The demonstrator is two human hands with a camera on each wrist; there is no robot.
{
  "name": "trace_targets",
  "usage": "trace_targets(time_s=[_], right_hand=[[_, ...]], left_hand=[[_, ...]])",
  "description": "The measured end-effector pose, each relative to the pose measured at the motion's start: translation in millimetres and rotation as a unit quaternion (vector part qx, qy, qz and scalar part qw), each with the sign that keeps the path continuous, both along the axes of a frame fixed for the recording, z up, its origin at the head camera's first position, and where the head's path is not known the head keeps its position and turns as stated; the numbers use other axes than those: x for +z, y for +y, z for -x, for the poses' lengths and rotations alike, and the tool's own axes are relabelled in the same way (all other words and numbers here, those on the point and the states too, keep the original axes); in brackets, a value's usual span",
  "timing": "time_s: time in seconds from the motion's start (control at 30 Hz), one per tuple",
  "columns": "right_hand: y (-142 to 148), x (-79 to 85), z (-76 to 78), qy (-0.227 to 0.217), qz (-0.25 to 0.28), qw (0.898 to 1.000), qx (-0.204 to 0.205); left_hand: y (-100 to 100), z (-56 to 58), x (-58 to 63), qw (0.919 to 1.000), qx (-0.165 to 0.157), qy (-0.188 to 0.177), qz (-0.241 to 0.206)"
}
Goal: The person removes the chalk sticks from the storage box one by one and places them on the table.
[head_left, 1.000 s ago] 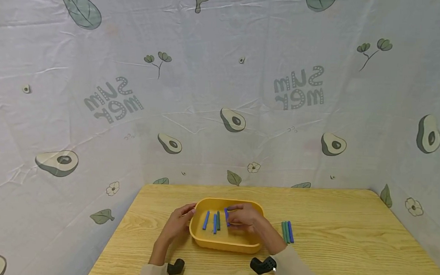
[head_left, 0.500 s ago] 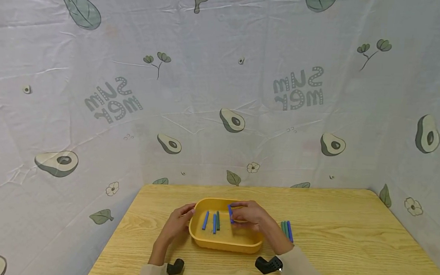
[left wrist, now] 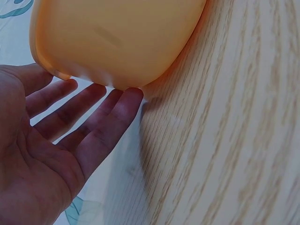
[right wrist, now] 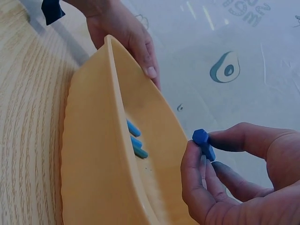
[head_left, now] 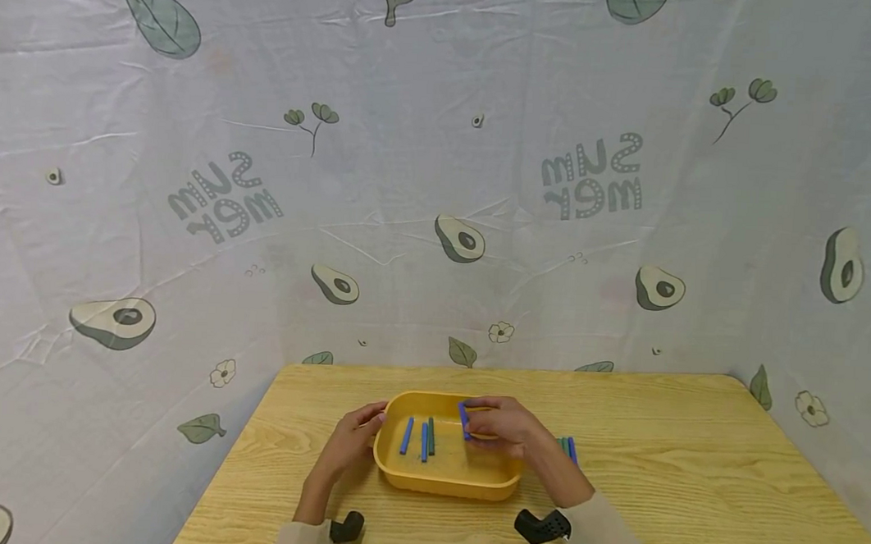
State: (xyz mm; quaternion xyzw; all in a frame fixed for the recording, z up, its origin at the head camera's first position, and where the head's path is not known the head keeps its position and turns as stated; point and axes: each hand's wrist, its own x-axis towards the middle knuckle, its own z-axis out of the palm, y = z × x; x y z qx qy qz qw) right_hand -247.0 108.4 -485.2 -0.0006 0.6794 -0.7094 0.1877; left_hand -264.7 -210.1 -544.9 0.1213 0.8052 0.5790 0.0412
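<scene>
My right hand (head_left: 497, 423) pinches a blue hexagonal crayon (right wrist: 201, 137) between thumb and fingers, over the right half of a yellow plastic tray (head_left: 454, 488). Some of its fingertips carry dark smudges in the right wrist view. My left hand (head_left: 356, 440) rests at the tray's left end. In the left wrist view its fairly straight fingers (left wrist: 124, 110) touch the outer wall beside the rim. Lying inside the tray's left half are two blue crayons, one farther left (head_left: 406, 436) and one nearer the middle (head_left: 424, 442), plus a dark green crayon (head_left: 431, 436).
Right of the tray, several green and blue crayons (head_left: 572, 452) lie side by side on the wooden table (head_left: 691, 466), partly hidden by my right forearm. A printed white sheet (head_left: 412, 156) hangs behind and beside the table.
My right hand has moved right inside the tray, lifting the blue crayon away from the other crayons. The left hand stays at the tray's left end.
</scene>
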Motion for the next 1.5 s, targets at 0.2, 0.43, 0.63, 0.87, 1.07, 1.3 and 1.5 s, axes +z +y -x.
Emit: trace_targets(time_s=[0.2,0.43,0.63,0.87,1.07,1.3,1.5], right_hand=[[5.7,1.1,-3.1,0.003,0.004,1.000,-0.001],[13.6,2.6,-5.6,0.010,0.013,1.000,0.001],[20.4,5.2,-8.6,0.009,0.015,1.000,-0.007],[26.0,2.0,-12.6,0.012,0.032,0.999,0.004],[31.4,1.5,-18.7,0.008,0.045,0.999,0.005],[46.0,3.9,-24.7,0.002,0.069,0.998,0.001],[59.6,3.1,-29.2,0.020,0.056,0.998,-0.006]], left_hand=[[-1.7,2.3,-2.8,0.9999,-0.007,0.003,0.010],[-2.9,2.9,-4.1,0.9998,-0.014,0.009,0.009],[-3.8,2.8,-3.4,0.9995,-0.008,0.022,0.020],[-5.5,3.2,-4.5,0.9995,-0.002,0.025,0.020],[-6.3,2.5,-5.8,0.9995,-0.010,0.019,0.024],[-4.8,1.6,-3.8,0.9993,0.009,0.027,0.025],[-4.2,0.6,-2.8,0.9994,0.011,0.028,0.017]])
